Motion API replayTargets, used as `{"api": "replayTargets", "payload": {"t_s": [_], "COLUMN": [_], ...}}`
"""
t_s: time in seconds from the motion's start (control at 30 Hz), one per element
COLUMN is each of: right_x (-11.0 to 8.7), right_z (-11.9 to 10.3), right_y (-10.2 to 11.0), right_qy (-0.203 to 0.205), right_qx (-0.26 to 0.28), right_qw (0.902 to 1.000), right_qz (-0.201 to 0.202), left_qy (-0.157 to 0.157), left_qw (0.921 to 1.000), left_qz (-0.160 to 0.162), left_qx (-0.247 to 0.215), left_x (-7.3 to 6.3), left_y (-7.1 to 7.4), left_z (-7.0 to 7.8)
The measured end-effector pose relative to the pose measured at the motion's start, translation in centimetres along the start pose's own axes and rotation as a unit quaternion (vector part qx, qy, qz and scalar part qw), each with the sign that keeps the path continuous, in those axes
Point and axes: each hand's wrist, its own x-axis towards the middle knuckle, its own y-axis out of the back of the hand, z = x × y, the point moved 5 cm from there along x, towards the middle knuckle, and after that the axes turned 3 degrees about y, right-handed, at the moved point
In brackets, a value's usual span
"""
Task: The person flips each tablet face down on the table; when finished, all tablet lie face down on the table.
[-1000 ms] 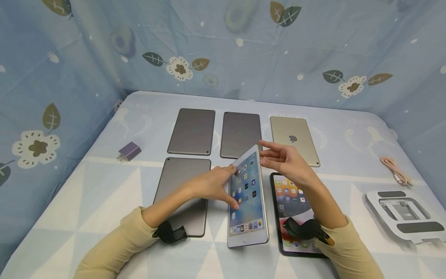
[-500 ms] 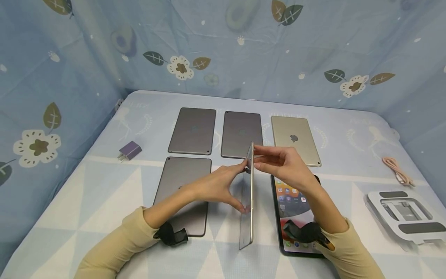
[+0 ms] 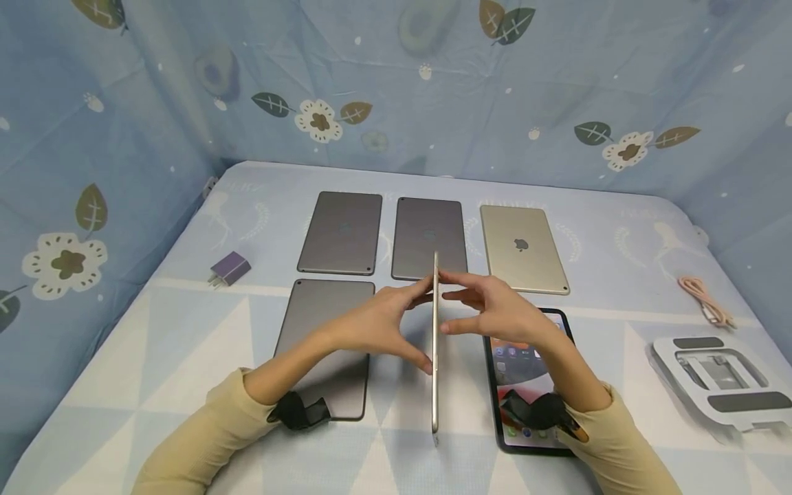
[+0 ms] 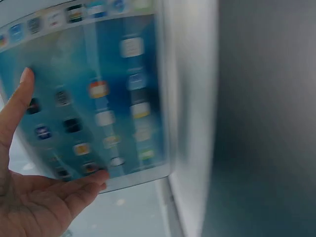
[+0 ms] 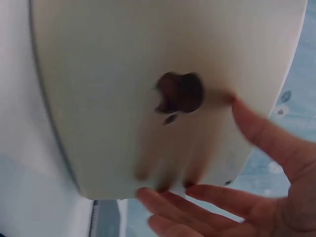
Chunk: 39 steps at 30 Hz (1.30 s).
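Observation:
A tablet (image 3: 436, 371) stands upright on its long edge, nearly edge-on in the head view. My left hand (image 3: 374, 323) presses its thumb and fingertips, spread and fairly straight, on the lit screen (image 4: 98, 59) from the left. On the other side, the fingertips of my right hand (image 3: 495, 313) rest against the pale back with a dark apple logo (image 5: 180, 93). Under my left forearm a grey tablet (image 3: 331, 302) lies face down. My right forearm passes over a black-framed tablet (image 3: 526, 357) with its screen lit.
Two dark grey tablets (image 3: 342, 234) (image 3: 428, 230) and a gold one (image 3: 522, 251) lie face down at the back. A purple charger plug (image 3: 231, 268) sits at the left. To the right are a pink cable (image 3: 702, 299) and a white folding stand (image 3: 720, 381).
The tablet has turned from showing its screen to standing edge-on. My right hand has shifted down along its back, while my left hand stays on the screen.

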Motion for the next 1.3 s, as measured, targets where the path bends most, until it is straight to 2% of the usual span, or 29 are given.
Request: {"api": "replayTargets", "payload": {"t_s": [0.1,0.2,0.4,0.5,0.67,0.8,0.9,1.1,1.3], "right_x": [0.3,0.5,0.8,0.9,1.0,1.1,1.0,0.5,0.4], "right_z": [1.1,2.0,2.7,2.7,2.6,2.5,2.6,2.6,2.8], "right_y": [-0.7,-1.3,-1.8,-2.1,-2.5,-2.7,-2.8,-2.6,-2.5], "right_qy": [-0.026,-0.05,-0.053,-0.051,-0.052,-0.052,-0.071,-0.111,-0.138], "right_qx": [-0.007,-0.038,-0.108,-0.12,-0.13,-0.16,-0.187,-0.228,-0.249], "right_qw": [0.9985,0.9953,0.9892,0.9881,0.987,0.9832,0.977,0.9637,0.9551], "right_qz": [-0.049,-0.074,-0.084,-0.082,-0.079,-0.073,-0.075,-0.082,-0.082], "left_qy": [-0.007,0.001,0.014,0.017,0.039,0.06,0.081,0.116,0.158], "left_qw": [0.9999,0.9999,0.9986,0.9965,0.9902,0.9867,0.9826,0.9694,0.9646], "left_qz": [-0.007,-0.012,-0.018,-0.021,-0.024,-0.042,-0.057,-0.07,-0.074], "left_qx": [-0.01,0.001,0.047,0.079,0.132,0.145,0.157,0.204,0.198], "left_x": [-0.8,-1.7,-2.6,-2.9,-3.4,-3.6,-3.5,-2.6,-1.8], "left_y": [1.1,2.2,3.5,3.9,4.3,4.3,3.9,2.7,1.5], "left_z": [0.6,1.0,1.2,1.2,1.2,1.0,0.7,-0.4,-1.7]}}
